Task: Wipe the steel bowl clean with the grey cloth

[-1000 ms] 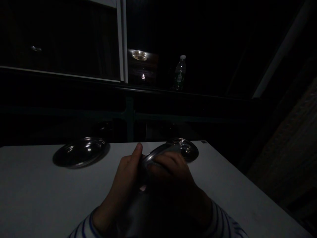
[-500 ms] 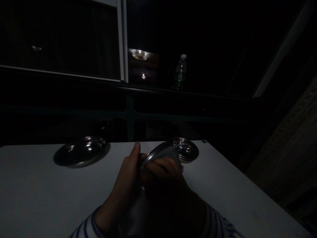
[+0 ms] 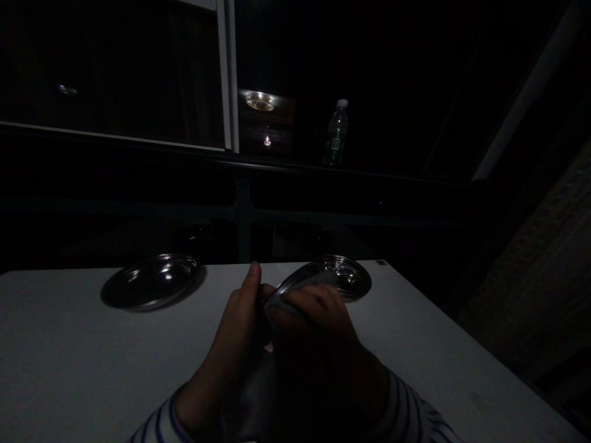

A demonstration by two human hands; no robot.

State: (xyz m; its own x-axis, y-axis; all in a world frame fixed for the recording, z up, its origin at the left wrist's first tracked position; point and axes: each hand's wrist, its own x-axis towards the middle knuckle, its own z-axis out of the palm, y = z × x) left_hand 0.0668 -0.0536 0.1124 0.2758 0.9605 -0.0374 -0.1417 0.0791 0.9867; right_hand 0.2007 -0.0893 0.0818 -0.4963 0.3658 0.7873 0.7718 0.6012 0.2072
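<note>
Close in front of me, a shiny metal dish (image 3: 292,280) is held tilted between both hands. My left hand (image 3: 236,332) is closed around its left edge with the thumb pointing up. A greyish cloth (image 3: 327,280) lies against the dish, bunched under the curled fingers of my right hand (image 3: 318,326), which presses it there. The dish's lower part is hidden by my hands and deep shadow. Just behind them sits a metal bowl or small stack of them (image 3: 353,280). A wide metal plate (image 3: 154,283) rests to the left.
Everything stands on a white table (image 3: 83,363), whose far edge runs behind the metalware. Beyond it, a plastic bottle (image 3: 337,138) with a green label stands on a dark ledge by the window frame (image 3: 228,80). The room is very dim.
My right hand and the cloth have shifted slightly over the dish, and the knuckles show a little higher. My left hand and the other metalware are nearly unmoved.
</note>
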